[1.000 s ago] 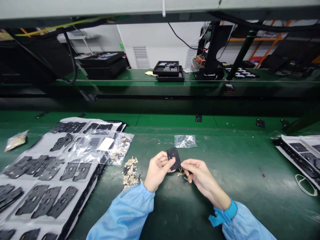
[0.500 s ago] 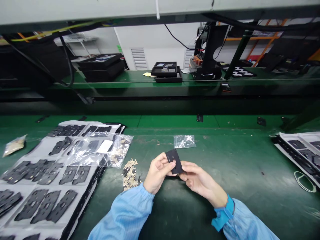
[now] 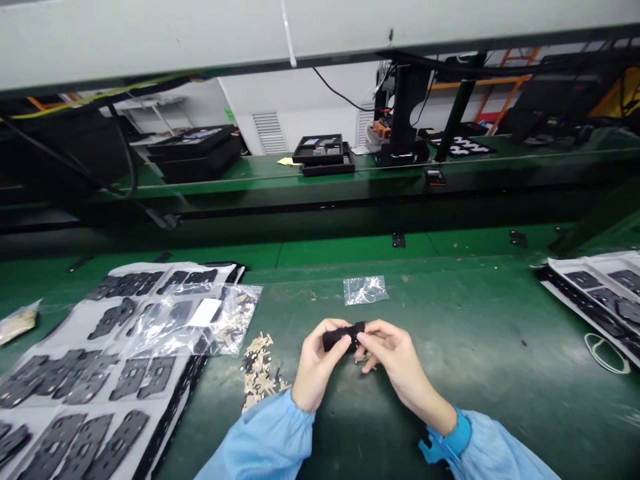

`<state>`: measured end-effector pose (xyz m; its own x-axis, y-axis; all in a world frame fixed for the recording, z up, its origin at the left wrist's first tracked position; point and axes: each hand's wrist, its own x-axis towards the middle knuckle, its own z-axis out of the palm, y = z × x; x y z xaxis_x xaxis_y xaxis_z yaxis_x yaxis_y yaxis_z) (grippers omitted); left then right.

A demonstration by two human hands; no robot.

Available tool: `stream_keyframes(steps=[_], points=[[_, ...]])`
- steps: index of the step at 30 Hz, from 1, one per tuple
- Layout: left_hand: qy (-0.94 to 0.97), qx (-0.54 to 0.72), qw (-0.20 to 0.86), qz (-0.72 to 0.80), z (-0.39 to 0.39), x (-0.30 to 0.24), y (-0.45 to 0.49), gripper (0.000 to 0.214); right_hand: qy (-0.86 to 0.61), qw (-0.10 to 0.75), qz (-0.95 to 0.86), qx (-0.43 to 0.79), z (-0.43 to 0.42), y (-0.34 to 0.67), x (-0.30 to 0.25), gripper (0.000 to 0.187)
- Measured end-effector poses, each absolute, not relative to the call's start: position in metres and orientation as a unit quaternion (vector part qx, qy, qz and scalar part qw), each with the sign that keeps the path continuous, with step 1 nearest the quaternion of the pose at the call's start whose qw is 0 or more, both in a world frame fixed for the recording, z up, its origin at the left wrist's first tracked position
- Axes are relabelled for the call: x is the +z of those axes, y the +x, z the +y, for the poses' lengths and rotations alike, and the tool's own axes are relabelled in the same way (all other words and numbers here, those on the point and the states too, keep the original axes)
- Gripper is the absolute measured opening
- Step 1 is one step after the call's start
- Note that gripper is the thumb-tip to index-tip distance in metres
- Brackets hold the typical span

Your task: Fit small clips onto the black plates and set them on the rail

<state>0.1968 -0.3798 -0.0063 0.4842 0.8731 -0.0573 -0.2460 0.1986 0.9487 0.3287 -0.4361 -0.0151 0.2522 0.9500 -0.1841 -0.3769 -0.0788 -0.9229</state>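
Workshop line: a green bench (image 3: 450,313) runs under a pale overhead housing (image 3: 250,33), with black trays (image 3: 323,153) and a black fixture (image 3: 403,133) on a raised green shelf (image 3: 250,170) beyond.

Left part of the bench: a small bag of pale pieces (image 3: 17,323) lies at the edge. White backing sheets (image 3: 65,347) carry rows of black die-cut pads (image 3: 85,440), and a clear plastic bag of beige pieces (image 3: 200,320) lies across them. Just right of the sheets sits a loose heap of beige pieces (image 3: 259,367).

Centre, toward the front edge: the left hand (image 3: 317,363) and right hand (image 3: 395,357) are together, both clamped on a black die-cut part (image 3: 343,337), which is held edge-on and clear of the bench. Fingers cover much of it, and its exact orientation is hard to tell. A firm two-handed pinch suits a part this small, keeping it steady over the few beige pieces (image 3: 364,358) beneath.

Further right: a small clear bag (image 3: 365,290) lies toward the back, then more backing sheets (image 3: 595,293) at the right edge, with a pale elastic loop (image 3: 606,353) beside them.
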Motion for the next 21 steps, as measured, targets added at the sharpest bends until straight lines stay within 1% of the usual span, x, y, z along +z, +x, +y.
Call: stream_keyframes(steps=[2,4,8,11,16,21], points=[[0.556,0.403,0.651,0.325,-0.378,-0.003,0.194,0.012,-0.528,0.602,-0.328,0.5,-0.436,0.331,-0.015,0.022],[0.579,0.405,0.626,0.33,-0.376,-0.001,0.192,0.017,-0.546,0.592,-0.376,0.458,-0.436,0.334,-0.014,0.021],[0.625,0.398,0.585,0.33,-0.374,-0.002,0.192,0.008,-0.551,0.565,-0.462,0.404,-0.439,0.337,-0.012,0.016],[0.663,0.395,0.548,0.324,-0.372,-0.003,0.192,0.007,-0.55,0.539,-0.527,0.359,-0.441,0.341,-0.01,0.016],[0.724,0.383,0.477,0.32,-0.372,0.001,0.191,0.008,-0.549,0.474,-0.644,0.242,-0.443,0.349,-0.006,0.024],[0.764,0.373,0.423,0.313,-0.375,0.005,0.19,0.011,-0.548,0.417,-0.708,0.155,-0.446,0.353,-0.012,0.03]])
